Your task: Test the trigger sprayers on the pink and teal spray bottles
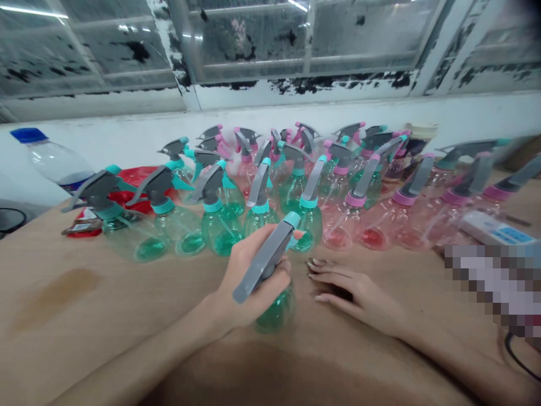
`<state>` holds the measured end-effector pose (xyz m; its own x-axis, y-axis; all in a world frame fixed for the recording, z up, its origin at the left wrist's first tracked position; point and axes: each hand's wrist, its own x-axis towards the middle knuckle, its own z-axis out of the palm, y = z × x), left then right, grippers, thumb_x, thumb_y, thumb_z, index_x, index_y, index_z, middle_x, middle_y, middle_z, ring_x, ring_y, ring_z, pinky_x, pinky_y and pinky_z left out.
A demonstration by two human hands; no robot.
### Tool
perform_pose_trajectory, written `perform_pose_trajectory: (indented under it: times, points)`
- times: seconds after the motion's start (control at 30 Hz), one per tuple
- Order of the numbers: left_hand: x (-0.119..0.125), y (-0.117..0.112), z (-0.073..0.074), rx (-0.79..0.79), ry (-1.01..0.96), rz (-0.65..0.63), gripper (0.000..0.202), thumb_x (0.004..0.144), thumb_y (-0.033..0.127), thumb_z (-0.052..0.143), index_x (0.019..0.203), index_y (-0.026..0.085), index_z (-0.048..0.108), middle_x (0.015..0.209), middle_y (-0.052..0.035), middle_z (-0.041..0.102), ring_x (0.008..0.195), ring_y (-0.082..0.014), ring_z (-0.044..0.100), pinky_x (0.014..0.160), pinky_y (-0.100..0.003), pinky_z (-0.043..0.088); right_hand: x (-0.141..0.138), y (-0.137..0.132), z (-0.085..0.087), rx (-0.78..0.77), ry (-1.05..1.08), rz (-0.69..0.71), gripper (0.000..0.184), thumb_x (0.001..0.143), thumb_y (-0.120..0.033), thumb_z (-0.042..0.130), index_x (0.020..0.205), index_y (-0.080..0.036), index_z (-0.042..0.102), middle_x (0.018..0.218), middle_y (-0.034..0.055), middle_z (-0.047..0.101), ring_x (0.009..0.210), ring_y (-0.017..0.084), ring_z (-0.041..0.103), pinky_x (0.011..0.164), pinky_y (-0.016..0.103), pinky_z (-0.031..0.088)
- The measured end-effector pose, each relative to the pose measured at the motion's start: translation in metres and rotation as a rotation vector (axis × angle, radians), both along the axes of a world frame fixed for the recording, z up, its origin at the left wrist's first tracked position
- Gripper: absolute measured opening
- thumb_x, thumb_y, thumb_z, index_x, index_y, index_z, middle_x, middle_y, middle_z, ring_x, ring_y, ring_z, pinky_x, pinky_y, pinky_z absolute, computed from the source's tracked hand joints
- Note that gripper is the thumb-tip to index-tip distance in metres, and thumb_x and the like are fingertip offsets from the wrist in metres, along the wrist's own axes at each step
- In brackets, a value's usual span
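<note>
My left hand [257,265] is wrapped round the neck of a green spray bottle [276,310] with a grey and teal trigger head. The bottle stands near the front of the wooden table [127,299], partly covered by my fingers. To its right, my right hand [355,287] lies on the tabletop with its fingers stretched out, holding nothing. Just beyond my hands stands a row of more green spray bottles [222,228]. The row continues to the right with pink spray bottles [338,225].
Several more spray bottles [296,186] crowd behind the front row. At the left are a blue-capped plastic bottle [54,158] and a red packet [137,180]. A white and blue box [499,228] lies at the right. Behind the table is a white wall with windows.
</note>
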<state>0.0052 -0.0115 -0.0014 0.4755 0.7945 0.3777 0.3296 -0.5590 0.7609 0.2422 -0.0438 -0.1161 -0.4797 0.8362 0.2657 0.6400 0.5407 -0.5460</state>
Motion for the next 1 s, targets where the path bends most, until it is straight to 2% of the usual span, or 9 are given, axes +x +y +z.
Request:
perform_pose_trajectory:
  times: [0.13,0.33,0.53,0.73,1.0]
  points:
    - [0.000,-0.003,0.001,-0.012,0.032,0.027,0.027,0.076,0.021,0.049,0.099,0.019,0.063,0.070,0.0010,0.060,0.066,-0.0166,0.060,0.061,-0.027,0.047,0.000,0.001,-0.001,-0.009,0.032,0.004,0.034,0.094,-0.038,0.056,0.125,-0.025,0.063,0.134,0.0061,0.062,0.130,0.025,0.051,0.109,0.047,0.042]
    - [-0.002,0.001,-0.008,0.096,-0.031,-0.002,0.032,0.076,0.018,0.050,0.105,0.021,0.064,0.068,0.0033,0.057,0.055,-0.0133,0.054,0.058,-0.026,0.047,-0.001,0.001,-0.001,-0.012,0.017,0.012,0.033,0.095,-0.037,0.054,0.125,-0.025,0.063,0.134,0.0054,0.062,0.130,0.024,0.051,0.111,0.047,0.041]
    - [-0.002,0.003,-0.013,0.079,-0.015,0.004,0.032,0.077,0.019,0.049,0.105,0.025,0.062,0.070,0.0024,0.058,0.062,-0.0152,0.059,0.059,-0.026,0.049,-0.001,0.001,0.000,-0.001,0.023,0.014,0.032,0.095,-0.035,0.054,0.124,-0.026,0.064,0.135,0.0056,0.061,0.130,0.024,0.051,0.110,0.047,0.041]
    - [-0.002,0.002,-0.007,0.044,-0.010,-0.011,0.031,0.073,0.018,0.049,0.101,0.021,0.061,0.071,0.0020,0.059,0.065,-0.0167,0.061,0.060,-0.028,0.049,-0.001,0.000,-0.001,0.005,0.009,0.013,0.035,0.096,-0.034,0.054,0.129,-0.025,0.061,0.135,0.0047,0.061,0.131,0.023,0.050,0.111,0.046,0.041]
    - [-0.003,0.002,0.006,0.014,0.057,-0.057,0.019,0.071,0.020,0.048,0.086,0.022,0.058,0.064,0.0032,0.053,0.054,-0.0136,0.048,0.054,-0.026,0.043,-0.002,-0.001,-0.002,0.026,0.019,-0.008,0.035,0.095,-0.033,0.055,0.128,-0.027,0.062,0.135,0.0052,0.061,0.129,0.026,0.052,0.109,0.048,0.043]
